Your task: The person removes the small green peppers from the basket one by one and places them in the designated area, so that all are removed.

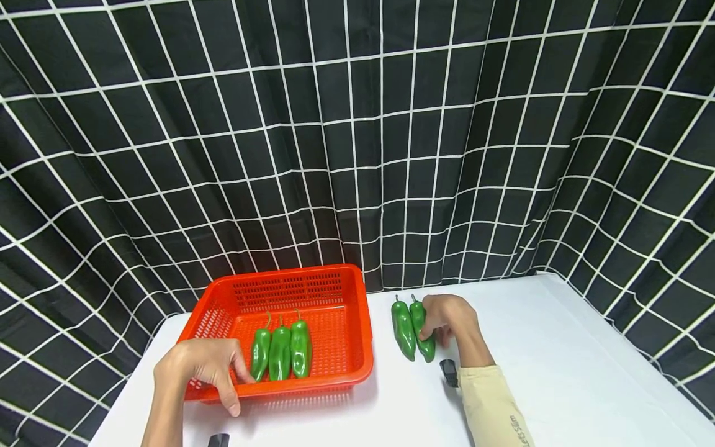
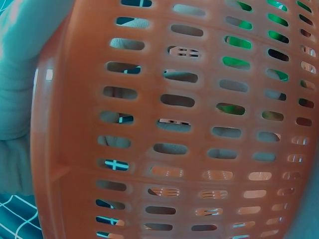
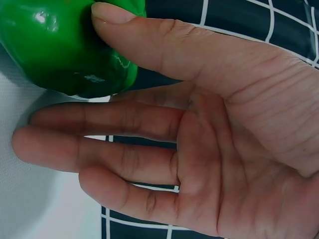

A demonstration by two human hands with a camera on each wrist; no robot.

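At the near left corner of the red plastic basket (image 1: 365,338), my left hand (image 1: 203,366) grips the rim, thumb outside and fingers over the inner side. The left wrist view shows the basket's slotted wall (image 2: 199,112) close up. Three long green peppers lie side by side in the basket, the middle one (image 1: 280,354) nearly straight. On the white table to the right, my right hand (image 1: 447,315) holds a green pepper (image 1: 418,313) from its right side. Its thumb (image 3: 117,20) lies on the glossy skin, while the lower fingers stretch out beside it.
Another green pepper (image 1: 403,329) lies just left of the held one, stem toward the back. A black curtain with white grid lines (image 1: 357,149) hangs behind the white table (image 1: 558,360). Small black objects (image 1: 449,372) show near both wrists.
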